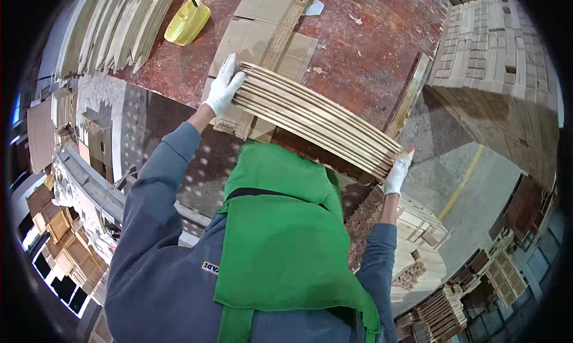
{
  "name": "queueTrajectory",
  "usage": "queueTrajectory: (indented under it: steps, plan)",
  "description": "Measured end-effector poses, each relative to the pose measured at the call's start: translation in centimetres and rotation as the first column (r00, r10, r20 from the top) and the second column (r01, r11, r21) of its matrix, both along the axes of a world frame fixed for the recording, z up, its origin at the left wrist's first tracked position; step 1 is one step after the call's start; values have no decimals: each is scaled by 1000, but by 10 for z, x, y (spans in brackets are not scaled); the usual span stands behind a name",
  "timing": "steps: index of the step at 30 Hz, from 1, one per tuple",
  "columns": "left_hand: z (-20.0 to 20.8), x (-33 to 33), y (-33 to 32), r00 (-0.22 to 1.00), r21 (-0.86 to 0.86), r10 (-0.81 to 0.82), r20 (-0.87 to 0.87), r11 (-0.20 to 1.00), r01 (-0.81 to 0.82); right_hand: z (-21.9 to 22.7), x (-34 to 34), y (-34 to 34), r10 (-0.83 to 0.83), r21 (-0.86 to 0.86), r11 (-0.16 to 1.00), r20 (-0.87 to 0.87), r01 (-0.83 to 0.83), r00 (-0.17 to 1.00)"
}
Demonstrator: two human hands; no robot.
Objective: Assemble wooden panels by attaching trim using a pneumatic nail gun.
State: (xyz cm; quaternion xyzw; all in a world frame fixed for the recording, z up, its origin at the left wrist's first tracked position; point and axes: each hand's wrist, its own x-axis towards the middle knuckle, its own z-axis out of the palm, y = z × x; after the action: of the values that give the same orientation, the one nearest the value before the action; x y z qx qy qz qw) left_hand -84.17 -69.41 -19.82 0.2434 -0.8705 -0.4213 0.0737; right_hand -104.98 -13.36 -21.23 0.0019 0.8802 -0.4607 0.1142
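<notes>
Between my two white-gloved hands is a bundle of long, thin wooden strips (pixel 316 119), stacked side by side with dark gaps between them. My left hand (pixel 223 87) grips the bundle's left end, thumb along the top. At the right end my right hand (pixel 399 171) is closed on the strip ends, lower and nearer to me. The bundle slants down to the right, over the near edge of the red-brown table (pixel 370 51). Beneath its left part lie flattened cardboard (pixel 253 36) and a wooden batten (pixel 289 27).
A yellow plastic container (pixel 188 22) with a dark handle sits at the table's far left, beside stacked wooden boards (pixel 113 27). Another batten (pixel 408 96) lies along the table's right edge. A tall stack of wood pieces (pixel 495 74) stands to the right, past a floor gap with a yellow line (pixel 461 182).
</notes>
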Motion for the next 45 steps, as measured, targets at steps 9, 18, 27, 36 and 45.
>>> queueTrajectory:
  steps: [9,18,27,36,45]
  plan:
    - [-6,-3,8,994,-158,-32,107,986,48,7,1,-13,92,85,993,-84,-85,992]
    - [7,11,32,1000,-30,30,-2,999,-30,7,-3,-7,129,69,990,-96,-122,987]
    - [-8,20,21,999,-15,7,38,1000,-6,9,3,-19,169,160,976,-121,-149,978]
    - [1,21,27,999,19,17,49,1000,-18,20,8,-6,200,146,973,-168,-176,965]
    - [11,21,45,994,-103,11,109,995,0,18,19,-7,247,201,957,-187,-209,951]
